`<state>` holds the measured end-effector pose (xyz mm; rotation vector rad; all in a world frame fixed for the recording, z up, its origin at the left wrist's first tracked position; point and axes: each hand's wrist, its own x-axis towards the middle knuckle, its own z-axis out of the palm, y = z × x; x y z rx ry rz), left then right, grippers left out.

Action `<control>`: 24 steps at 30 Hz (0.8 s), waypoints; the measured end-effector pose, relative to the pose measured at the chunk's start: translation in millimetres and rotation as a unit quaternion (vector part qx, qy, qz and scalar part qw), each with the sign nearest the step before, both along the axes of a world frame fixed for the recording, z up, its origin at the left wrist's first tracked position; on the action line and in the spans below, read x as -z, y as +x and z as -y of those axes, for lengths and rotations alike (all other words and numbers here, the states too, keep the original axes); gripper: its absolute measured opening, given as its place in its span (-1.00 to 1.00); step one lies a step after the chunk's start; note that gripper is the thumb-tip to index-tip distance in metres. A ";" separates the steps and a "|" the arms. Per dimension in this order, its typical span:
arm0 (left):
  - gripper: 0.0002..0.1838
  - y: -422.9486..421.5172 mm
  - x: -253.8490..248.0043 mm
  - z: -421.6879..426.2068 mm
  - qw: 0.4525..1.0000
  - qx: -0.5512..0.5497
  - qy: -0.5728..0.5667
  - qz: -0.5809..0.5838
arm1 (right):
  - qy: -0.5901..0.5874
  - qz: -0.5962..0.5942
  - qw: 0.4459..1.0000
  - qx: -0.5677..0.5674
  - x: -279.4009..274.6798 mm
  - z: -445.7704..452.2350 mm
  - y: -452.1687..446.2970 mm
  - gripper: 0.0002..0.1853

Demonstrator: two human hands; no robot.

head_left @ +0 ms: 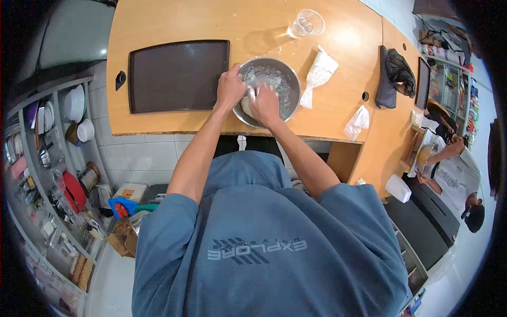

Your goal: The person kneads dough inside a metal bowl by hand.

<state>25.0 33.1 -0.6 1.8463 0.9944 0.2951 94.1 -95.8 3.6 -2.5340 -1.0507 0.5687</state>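
Observation:
A steel mixing bowl stands near the front edge of the wooden table, its inner wall smeared with flour. My left hand grips its rim on the left side. Inside the bowl, my right hand presses into a pale lump of dough, fingers curled and whitened with flour. The hand covers much of the dough. Left of the bowl, close to my left hand, lies a dark rectangular baking tray. A plastic bag of white powder rests to the right.
A clear plastic cup is at the back of the table. A smaller plastic bag lies near the front right edge. At far right another person holds a bowl-like container. Shelves with kitchenware line the left.

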 end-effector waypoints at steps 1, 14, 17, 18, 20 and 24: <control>-0.73 1.3 -1.8 -0.6 1.000 -0.002 0.000 0.005 | 0.002 0.035 0.999 -0.030 2.6 4.8 0.1 -0.55; -0.75 5.4 5.4 -4.6 1.000 0.027 0.001 0.005 | 0.007 0.118 0.987 -0.109 44.0 3.7 18.9 -0.63; -0.76 8.3 0.2 -5.1 0.999 0.025 0.017 -0.026 | 0.002 0.103 0.990 -0.096 47.9 -0.4 26.8 -0.62; -0.75 6.4 0.9 -4.4 0.999 0.026 0.011 -0.022 | -0.009 0.093 0.992 -0.090 49.8 -1.5 27.1 -0.62; -0.75 6.0 1.0 -5.7 1.000 0.029 0.001 -0.008 | -0.029 0.078 0.994 -0.077 52.4 -5.2 31.8 -0.63; -0.71 8.0 3.2 -11.0 0.998 0.052 0.035 -0.030 | 0.002 0.071 0.996 -0.048 51.9 -8.8 31.2 -0.63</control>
